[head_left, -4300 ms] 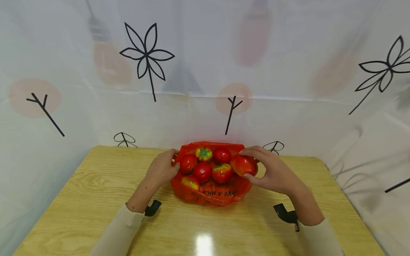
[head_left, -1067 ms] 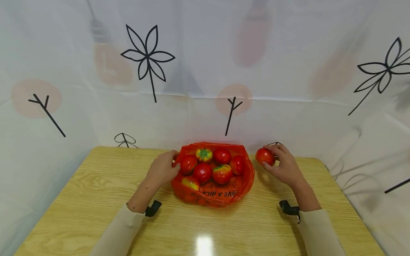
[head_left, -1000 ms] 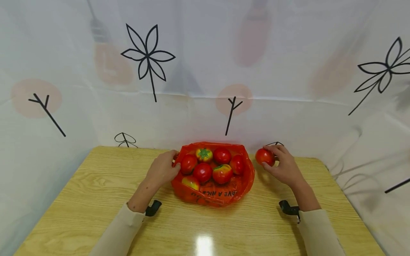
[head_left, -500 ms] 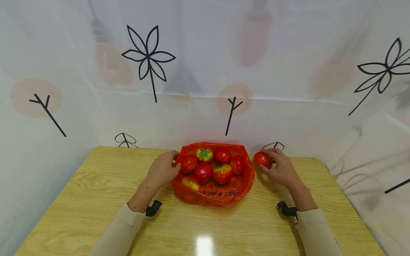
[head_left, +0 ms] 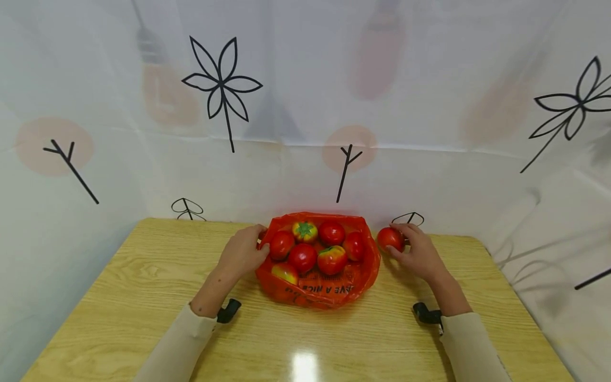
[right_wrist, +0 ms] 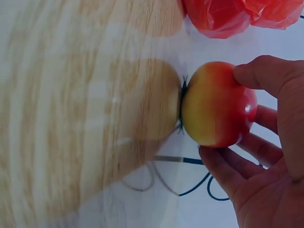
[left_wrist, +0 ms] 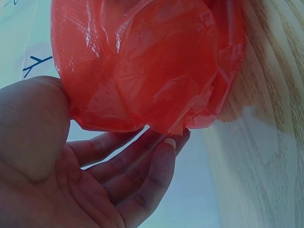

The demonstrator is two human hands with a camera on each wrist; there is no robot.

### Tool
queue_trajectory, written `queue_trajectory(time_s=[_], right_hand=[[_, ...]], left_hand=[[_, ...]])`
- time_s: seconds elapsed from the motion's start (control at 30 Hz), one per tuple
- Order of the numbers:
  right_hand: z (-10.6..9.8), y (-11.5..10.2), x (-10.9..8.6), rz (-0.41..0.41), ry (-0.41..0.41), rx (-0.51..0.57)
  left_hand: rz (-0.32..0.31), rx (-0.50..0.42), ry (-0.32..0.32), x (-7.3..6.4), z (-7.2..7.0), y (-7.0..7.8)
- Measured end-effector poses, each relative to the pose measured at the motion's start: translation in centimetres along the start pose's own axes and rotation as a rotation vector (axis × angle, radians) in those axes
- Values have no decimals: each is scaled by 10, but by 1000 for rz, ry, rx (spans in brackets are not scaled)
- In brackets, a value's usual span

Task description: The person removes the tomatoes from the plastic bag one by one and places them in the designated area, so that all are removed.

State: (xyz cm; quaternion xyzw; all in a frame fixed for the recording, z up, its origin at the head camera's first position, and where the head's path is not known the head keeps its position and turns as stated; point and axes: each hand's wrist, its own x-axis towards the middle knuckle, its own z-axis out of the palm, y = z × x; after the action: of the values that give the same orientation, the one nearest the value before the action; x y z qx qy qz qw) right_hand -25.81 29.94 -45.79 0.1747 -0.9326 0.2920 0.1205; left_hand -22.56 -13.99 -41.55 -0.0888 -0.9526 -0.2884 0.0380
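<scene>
In the head view, an open red plastic bag [head_left: 312, 297] stands on the table, with several red and yellow-green tomatoes [head_left: 302, 258] inside. My left hand [head_left: 241, 252] holds the bag's left side, thumb at the rim. The left wrist view shows its fingers [left_wrist: 156, 175] curled against the crinkled red plastic [left_wrist: 161, 66]. To the right of the bag, my right hand [head_left: 417, 252] grips another tomato [head_left: 390, 240] between thumb and fingers. In the right wrist view this tomato [right_wrist: 218, 104] has its green stalk end at the wooden surface.
The wooden table [head_left: 334, 339] ends at a white printed cloth [head_left: 296, 175] behind the bag. Dark curved pieces sit at both wrists, such as the right wrist piece [head_left: 426, 313]. Printed lettering shows on the bag's inner front.
Earlier my right hand held a tomato over the bag's right edge, then one out to the right. Since then that hand and tomato have shifted slightly left and down. My left hand stays put.
</scene>
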Motion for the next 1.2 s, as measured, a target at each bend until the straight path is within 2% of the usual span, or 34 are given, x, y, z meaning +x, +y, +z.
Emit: queue_trajectory(time_s=[0.37, 0.93, 1.2], right_hand=[[-3, -5, -1, -12, -9, 5], [-12, -18, 3, -125, 82, -26], [-18, -32, 5, -158, 101, -38]], left_hand=[[-1, -5, 5, 0, 0, -1], [-5, -11, 4, 0, 0, 0], [-3, -3, 4, 0, 0, 0]])
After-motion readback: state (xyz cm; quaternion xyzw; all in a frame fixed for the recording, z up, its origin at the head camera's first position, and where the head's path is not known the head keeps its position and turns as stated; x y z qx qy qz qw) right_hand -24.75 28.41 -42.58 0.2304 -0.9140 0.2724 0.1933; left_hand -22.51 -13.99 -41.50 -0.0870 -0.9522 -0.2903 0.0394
